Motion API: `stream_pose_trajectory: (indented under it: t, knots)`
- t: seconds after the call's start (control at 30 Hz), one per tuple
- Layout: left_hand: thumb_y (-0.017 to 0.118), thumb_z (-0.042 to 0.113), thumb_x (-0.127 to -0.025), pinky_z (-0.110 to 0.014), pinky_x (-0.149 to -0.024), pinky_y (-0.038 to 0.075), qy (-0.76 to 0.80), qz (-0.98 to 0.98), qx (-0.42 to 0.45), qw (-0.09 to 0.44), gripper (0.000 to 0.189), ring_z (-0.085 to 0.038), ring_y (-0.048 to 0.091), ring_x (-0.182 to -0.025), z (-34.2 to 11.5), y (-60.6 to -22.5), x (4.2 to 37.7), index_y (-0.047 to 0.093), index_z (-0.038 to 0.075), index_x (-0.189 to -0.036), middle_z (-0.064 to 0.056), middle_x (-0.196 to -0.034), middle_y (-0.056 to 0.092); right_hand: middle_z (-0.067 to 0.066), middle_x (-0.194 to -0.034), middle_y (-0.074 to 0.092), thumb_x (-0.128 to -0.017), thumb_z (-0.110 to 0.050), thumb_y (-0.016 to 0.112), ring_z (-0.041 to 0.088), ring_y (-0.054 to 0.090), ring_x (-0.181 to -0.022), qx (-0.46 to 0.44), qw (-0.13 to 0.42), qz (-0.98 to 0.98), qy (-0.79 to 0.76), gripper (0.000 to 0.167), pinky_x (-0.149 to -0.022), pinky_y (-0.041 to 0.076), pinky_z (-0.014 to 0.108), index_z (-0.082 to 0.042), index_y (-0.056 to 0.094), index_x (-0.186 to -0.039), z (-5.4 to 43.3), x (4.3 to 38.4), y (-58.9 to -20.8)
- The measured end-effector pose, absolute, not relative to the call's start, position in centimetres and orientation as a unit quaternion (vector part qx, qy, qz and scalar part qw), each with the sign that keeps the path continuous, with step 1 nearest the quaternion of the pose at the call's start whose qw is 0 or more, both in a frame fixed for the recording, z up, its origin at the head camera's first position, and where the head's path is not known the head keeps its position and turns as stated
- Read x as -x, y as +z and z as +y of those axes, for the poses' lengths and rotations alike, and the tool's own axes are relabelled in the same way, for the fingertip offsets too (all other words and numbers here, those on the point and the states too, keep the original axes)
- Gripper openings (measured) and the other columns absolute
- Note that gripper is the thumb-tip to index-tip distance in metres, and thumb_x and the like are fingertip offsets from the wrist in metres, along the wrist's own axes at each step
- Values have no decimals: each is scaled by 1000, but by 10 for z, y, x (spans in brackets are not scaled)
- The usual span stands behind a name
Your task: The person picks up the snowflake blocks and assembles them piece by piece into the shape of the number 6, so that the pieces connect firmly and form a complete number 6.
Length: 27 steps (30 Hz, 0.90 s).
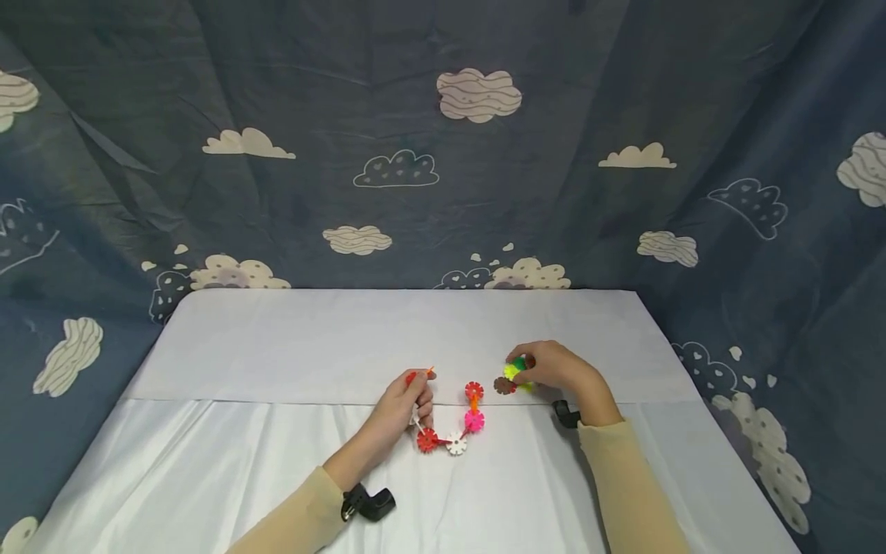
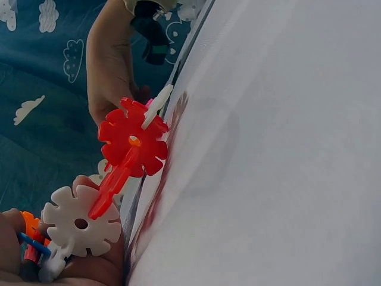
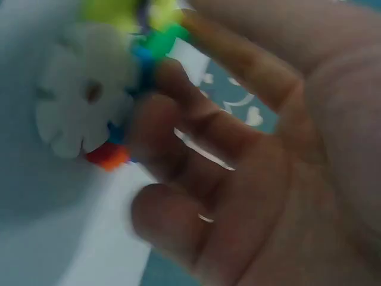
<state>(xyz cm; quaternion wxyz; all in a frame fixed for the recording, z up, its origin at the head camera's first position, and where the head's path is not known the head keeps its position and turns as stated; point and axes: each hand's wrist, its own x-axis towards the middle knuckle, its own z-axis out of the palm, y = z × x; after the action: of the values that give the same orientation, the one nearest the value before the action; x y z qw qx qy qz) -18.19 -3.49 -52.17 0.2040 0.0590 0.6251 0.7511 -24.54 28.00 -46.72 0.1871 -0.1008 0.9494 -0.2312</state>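
- Left hand [image 1: 407, 405]: thumb and fingers clamped on one end of a chain [image 1: 456, 444] of flower-shaped discs; an orange tip [image 1: 431, 370] pokes out at 1 o'clock.
- Right hand [image 1: 550, 365]: between 2 and 3 o'clock from the left hand, thumb and fingers clamped on a bunch [image 1: 513, 372] of similar pieces, yellow and green among them; its brown disc [image 1: 504, 386] shows at 8 o'clock.
- Below the left hand at 5 o'clock, a red disc [image 1: 425, 440]; at its 3 o'clock, a white disc [image 1: 457, 447]; then a pink disc [image 1: 474, 422] at 1 o'clock and another red one [image 1: 474, 388] at 12.
- Under both hands, a white cloth [image 1: 277, 346]; beyond at 12 o'clock, a cloud-patterned backdrop [image 1: 540, 215].
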Motion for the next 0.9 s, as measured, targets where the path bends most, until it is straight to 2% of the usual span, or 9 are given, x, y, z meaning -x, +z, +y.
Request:
stream_pose_trajectory:
  t: [0.17,0.3,0.4,0.5,0.67,0.8,0.9]
  knots:
    - [38,32,-118,-27,-67,56,754,620,-67,209,41,-12,47,-70,-34,-522,182,46,-3,-136,0,-85,44,7,-90,65,-92,-18,81,20,56,-77,86,165,960,-210,25,-65,47,30,-12,72,-114,276,248,-471]
    - [37,31,-118,-26,-67,56,752,622,-70,204,40,-12,48,-69,-35,-523,182,46,-4,-136,0,-84,44,4,-85,67,-97,-19,77,18,55,-75,88,141,963,-212,10,-64,45,29,-12,77,-102,275,250,-470]
    - [36,31,-118,-26,-67,56,753,623,-70,201,41,-12,49,-70,-36,-523,183,46,-4,-136,0,-84,44,1,-86,71,-100,-23,75,16,55,-77,96,127,965,-208,12,-67,46,28,-14,81,-97,272,250,-468]
    - [37,32,-118,-26,-67,56,754,622,-69,201,41,-11,48,-70,-37,-523,183,46,-4,-135,0,-84,44,1,-88,72,-96,-25,78,16,56,-77,100,145,961,-213,11,-67,46,29,-15,81,-101,270,249,-465]
    - [38,33,-118,-26,-67,56,753,623,-71,200,42,-11,47,-70,-37,-525,184,47,-4,-135,0,-85,44,5,-86,64,-86,-20,89,18,54,-77,107,211,947,-216,26,-66,44,29,-15,76,-108,270,245,-464]
    - [39,32,-117,-26,-68,56,752,623,-67,205,42,-11,47,-71,-37,-525,184,47,-4,-136,0,-85,44,3,-81,63,-90,-19,86,17,54,-75,105,211,948,-215,14,-65,44,29,-15,74,-96,270,244,-468]
    - [39,32,-117,-26,-68,56,751,623,-67,207,41,-11,47,-71,-37,-524,184,47,-4,-136,0,-85,45,1,-78,65,-95,-24,80,15,55,-73,93,202,948,-226,12,-66,45,27,-12,79,-98,270,244,-469]
